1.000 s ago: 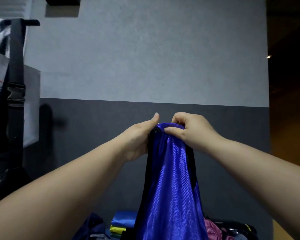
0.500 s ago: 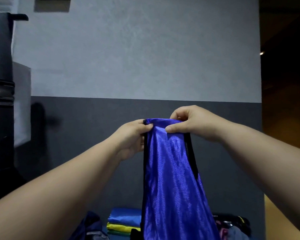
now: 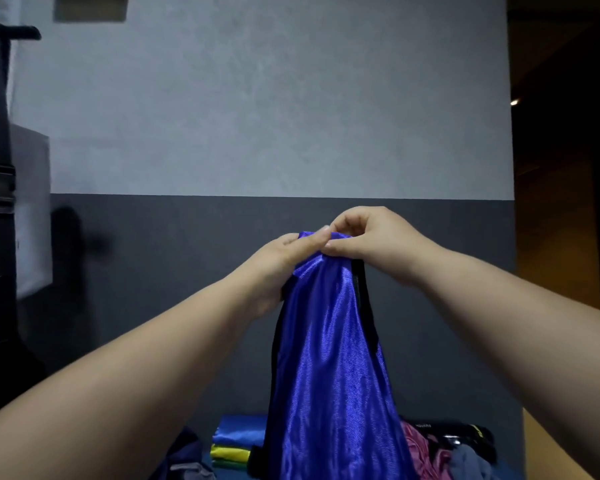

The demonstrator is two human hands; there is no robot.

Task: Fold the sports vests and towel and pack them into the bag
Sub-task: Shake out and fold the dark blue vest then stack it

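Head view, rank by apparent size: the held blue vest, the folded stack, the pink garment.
1. The blue vest, largest by far, though nearest the camera.
2-3. The folded stack and the pink garment look alike; both are partly hidden, so unranked.

vest: shiny royal blue, black trim | folded stack: blue over yellow over green | crumpled cloth: pink | wall: pale grey above, dark grey below

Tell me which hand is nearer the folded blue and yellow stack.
Left. The left hand pinches the top of the blue vest, high above the folded stack; the right hand pinches it farther right.
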